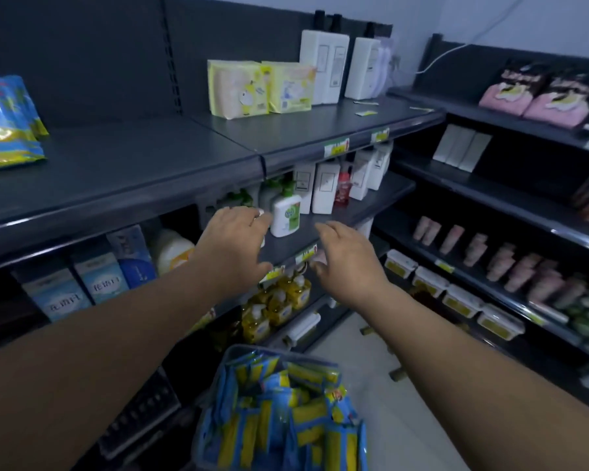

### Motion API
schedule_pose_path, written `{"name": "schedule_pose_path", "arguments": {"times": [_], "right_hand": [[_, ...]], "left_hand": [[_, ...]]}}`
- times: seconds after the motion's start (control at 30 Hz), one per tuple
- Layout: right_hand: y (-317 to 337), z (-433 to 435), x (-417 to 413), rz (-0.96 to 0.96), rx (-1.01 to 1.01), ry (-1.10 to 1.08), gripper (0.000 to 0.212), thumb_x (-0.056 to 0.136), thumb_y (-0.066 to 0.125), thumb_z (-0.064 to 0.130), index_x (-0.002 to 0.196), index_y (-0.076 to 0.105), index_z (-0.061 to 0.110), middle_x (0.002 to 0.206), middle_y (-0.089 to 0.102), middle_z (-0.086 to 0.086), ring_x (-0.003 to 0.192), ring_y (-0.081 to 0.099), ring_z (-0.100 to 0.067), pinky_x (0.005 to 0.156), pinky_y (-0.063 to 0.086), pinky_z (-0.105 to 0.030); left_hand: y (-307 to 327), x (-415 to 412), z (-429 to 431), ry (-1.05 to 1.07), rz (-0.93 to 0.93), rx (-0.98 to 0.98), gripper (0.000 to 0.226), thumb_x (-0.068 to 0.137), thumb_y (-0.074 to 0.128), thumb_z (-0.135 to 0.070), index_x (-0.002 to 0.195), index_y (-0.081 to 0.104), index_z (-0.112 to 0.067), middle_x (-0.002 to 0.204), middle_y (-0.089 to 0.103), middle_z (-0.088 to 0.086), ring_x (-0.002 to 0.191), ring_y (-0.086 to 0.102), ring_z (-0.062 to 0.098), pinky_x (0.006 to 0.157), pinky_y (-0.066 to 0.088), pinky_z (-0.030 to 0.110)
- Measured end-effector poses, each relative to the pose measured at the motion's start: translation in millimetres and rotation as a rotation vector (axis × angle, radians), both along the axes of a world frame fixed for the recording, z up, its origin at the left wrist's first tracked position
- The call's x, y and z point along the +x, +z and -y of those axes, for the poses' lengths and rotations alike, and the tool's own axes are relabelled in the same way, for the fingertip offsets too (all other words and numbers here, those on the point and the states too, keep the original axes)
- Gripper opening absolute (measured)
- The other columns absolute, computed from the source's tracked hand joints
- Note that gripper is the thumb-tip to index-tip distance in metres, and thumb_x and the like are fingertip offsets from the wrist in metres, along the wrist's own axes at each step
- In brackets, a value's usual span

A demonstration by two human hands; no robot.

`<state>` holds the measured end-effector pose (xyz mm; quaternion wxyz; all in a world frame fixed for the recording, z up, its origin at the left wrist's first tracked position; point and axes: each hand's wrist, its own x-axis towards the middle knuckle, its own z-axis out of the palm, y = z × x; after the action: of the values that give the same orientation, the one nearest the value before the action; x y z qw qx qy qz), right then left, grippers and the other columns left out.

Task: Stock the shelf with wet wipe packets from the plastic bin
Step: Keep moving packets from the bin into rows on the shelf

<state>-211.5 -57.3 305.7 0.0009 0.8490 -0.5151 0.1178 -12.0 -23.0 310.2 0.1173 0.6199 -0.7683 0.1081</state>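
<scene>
Empty hands at the soap shelves: left hand (233, 239) and right hand (347, 256) hover with fingers loosely spread, holding nothing; wet wipe packets (286, 413) stand on end in the plastic bin (232, 351) below, between both forearms, neither hand clearly nearer; two more packets (7, 124) lie on the top shelf (133, 158), far left.

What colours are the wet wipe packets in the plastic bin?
Blue and yellow; the wet wipe packets show best in the head view.

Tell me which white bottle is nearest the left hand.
The small pump bottle with the green logo, just right of the left hand; the plain white bottles stand farther back.
</scene>
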Motion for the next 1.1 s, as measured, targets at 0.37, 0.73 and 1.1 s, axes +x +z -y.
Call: {"name": "schedule_pose_path", "arguments": {"times": [0.37, 0.73, 1.1], "right_hand": [[-82.1, -19.2, -38.3, -0.012, 0.169, -0.095, 0.063, 0.091, 0.059, 0.031, 0.145, 0.033, 0.014, 0.142, 0.041, -0.008, 0.131, 0.037, -0.028, 0.109, 0.031, -0.039], [-190.6, -23.8, -57.0, -0.037, 0.410, -0.216, 0.063, 0.093, 0.057, 0.034, 0.147, 0.031, 0.013, 0.148, 0.038, -0.008, 0.134, 0.036, -0.029, 0.112, 0.030, -0.039], [-315.6, -26.1, -63.3, -0.046, 0.642, -0.354, 0.061, 0.090, 0.059, 0.035, 0.143, 0.038, 0.013, 0.143, 0.044, -0.009, 0.129, 0.042, -0.030, 0.108, 0.034, -0.036]], "left_hand": [[-82.7, -38.6, 2.6, -0.013, -0.051, 0.209, 0.080, 0.081, 0.066, -0.047, 0.144, 0.035, -0.011, 0.139, 0.045, 0.010, 0.128, 0.042, 0.029, 0.104, 0.033, 0.040], [-193.1, -45.1, 18.9, -0.090, -0.140, 0.441, 0.078, 0.079, 0.068, -0.048, 0.141, 0.037, -0.011, 0.137, 0.046, 0.009, 0.126, 0.042, 0.028, 0.103, 0.038, 0.039], [-319.4, -63.7, 42.5, -0.061, -0.065, 0.729, 0.079, 0.085, 0.062, -0.048, 0.147, 0.027, -0.014, 0.148, 0.036, 0.008, 0.135, 0.035, 0.027, 0.109, 0.033, 0.039]]}}
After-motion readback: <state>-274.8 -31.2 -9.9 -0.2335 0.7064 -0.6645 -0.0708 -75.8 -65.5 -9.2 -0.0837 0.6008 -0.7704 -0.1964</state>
